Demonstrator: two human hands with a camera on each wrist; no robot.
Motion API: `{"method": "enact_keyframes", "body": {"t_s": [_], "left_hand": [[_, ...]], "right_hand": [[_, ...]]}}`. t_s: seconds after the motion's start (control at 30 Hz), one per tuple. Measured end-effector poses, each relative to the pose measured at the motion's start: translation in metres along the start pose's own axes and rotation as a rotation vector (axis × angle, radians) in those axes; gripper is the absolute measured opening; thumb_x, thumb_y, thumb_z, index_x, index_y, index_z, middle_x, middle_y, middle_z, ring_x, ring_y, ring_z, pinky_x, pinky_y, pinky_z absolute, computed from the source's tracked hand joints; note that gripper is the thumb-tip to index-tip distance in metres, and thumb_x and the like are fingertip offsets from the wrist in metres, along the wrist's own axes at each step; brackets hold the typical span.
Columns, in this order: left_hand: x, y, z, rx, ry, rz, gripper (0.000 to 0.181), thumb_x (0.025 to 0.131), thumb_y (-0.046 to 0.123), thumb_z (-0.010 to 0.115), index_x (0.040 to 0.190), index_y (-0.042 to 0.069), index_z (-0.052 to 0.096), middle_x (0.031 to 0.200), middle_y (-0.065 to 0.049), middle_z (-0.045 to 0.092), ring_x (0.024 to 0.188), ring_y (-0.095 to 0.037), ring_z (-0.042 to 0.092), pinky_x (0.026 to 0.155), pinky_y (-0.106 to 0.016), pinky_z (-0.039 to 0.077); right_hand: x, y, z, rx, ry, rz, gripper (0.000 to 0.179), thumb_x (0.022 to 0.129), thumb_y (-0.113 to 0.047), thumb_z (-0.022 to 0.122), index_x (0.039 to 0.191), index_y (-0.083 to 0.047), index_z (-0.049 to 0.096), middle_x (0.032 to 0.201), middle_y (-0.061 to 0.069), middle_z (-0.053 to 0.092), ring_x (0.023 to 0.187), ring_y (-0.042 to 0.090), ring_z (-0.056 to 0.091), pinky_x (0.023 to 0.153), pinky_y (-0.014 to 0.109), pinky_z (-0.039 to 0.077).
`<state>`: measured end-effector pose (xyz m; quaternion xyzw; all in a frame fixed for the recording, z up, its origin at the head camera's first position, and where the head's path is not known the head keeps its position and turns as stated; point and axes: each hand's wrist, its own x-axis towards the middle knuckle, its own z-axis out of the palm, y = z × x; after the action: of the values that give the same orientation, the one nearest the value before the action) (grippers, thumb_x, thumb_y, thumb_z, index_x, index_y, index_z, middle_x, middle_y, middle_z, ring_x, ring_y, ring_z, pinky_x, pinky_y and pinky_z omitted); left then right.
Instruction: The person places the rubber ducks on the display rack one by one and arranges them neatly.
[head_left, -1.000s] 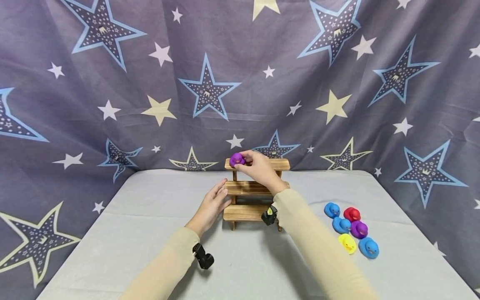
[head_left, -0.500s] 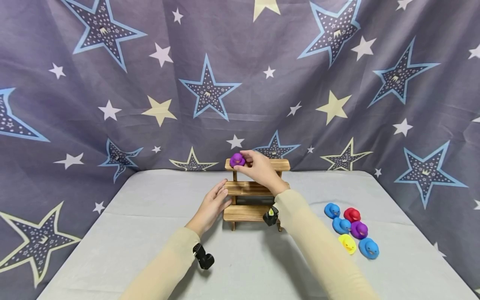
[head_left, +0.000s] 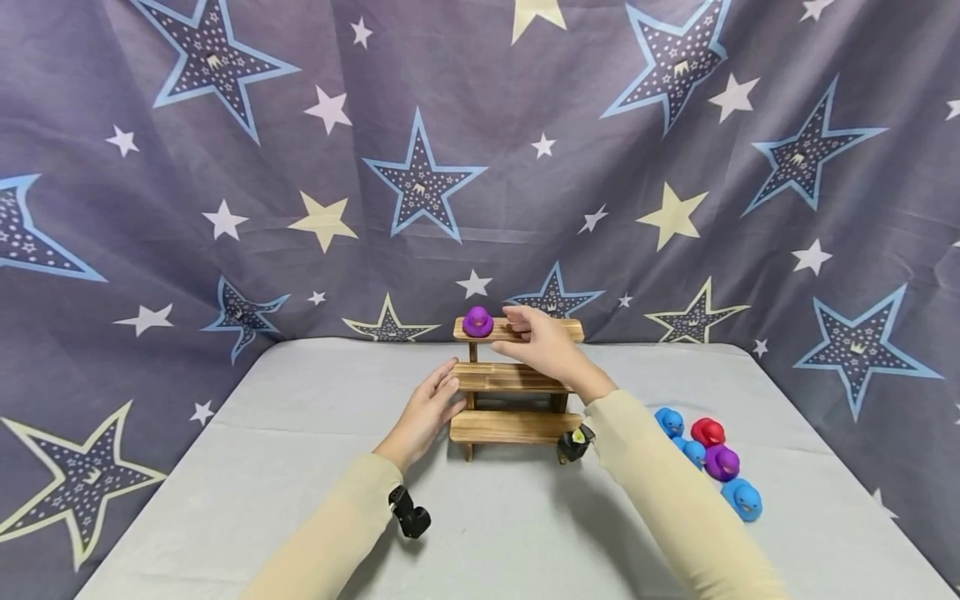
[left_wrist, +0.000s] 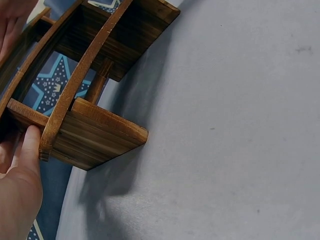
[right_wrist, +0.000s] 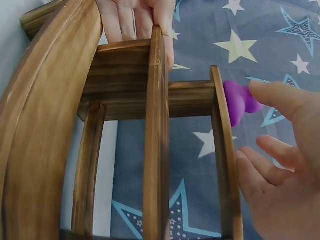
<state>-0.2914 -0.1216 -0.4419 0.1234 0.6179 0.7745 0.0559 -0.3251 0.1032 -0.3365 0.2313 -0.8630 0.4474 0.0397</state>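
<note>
A three-tier wooden step shelf [head_left: 510, 379] [left_wrist: 95, 135] [right_wrist: 155, 150] stands on the grey table. A purple duck [head_left: 477, 322] [right_wrist: 240, 102] sits on the left end of its top step. My right hand [head_left: 542, 342] [right_wrist: 280, 165] hovers just right of that duck with relaxed fingers, holding nothing. Straight fingers of my left hand [head_left: 426, 412] [left_wrist: 22, 180] rest flat against the shelf's left side at the middle step. Those left fingers [right_wrist: 135, 22] also show behind the shelf in the right wrist view.
A cluster of ducks lies right of the shelf: blue [head_left: 667, 421], red [head_left: 708, 432], purple [head_left: 723, 462] and another blue [head_left: 742, 498]. My right sleeve [head_left: 675, 500] covers part of the cluster. A star-patterned cloth [head_left: 420, 183] hangs behind the table [head_left: 262, 467].
My right hand has let go of the purple duck on the top step and drawn back to the right. The left hand has stayed on the shelf.
</note>
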Motion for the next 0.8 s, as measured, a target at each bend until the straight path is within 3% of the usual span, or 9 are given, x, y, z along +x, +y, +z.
{"method": "enact_keyframes", "body": {"t_s": [0.23,0.43,0.8], "left_hand": [[0.001,-0.002,-0.001,-0.012,0.002,0.003,0.056,0.108,0.010,0.043,0.159,0.002,0.021,0.158,-0.025,0.026,0.143,-0.039,0.033,0.115,-0.045,0.038],[0.001,-0.001,0.000,-0.013,0.000,-0.002,0.056,0.108,0.010,0.043,0.159,0.002,0.020,0.159,-0.025,0.025,0.144,-0.039,0.031,0.115,-0.046,0.038],[-0.001,0.000,0.001,-0.007,0.005,0.009,0.056,0.108,0.009,0.043,0.158,0.001,0.020,0.158,-0.027,0.025,0.143,-0.040,0.031,0.115,-0.046,0.038]], "right_hand": [[-0.018,0.000,-0.016,-0.036,-0.033,-0.034,0.064,0.092,-0.026,0.076,0.145,-0.003,0.049,0.138,0.015,0.058,0.125,0.031,0.054,0.107,0.046,0.048],[-0.034,0.005,-0.031,-0.122,-0.008,-0.087,0.058,0.090,-0.026,0.077,0.140,-0.004,0.056,0.127,0.014,0.066,0.111,0.029,0.062,0.096,0.046,0.055],[-0.065,0.020,-0.055,-0.168,-0.001,-0.155,0.046,0.089,-0.020,0.078,0.129,-0.001,0.063,0.113,0.011,0.069,0.099,0.029,0.068,0.087,0.045,0.060]]}}
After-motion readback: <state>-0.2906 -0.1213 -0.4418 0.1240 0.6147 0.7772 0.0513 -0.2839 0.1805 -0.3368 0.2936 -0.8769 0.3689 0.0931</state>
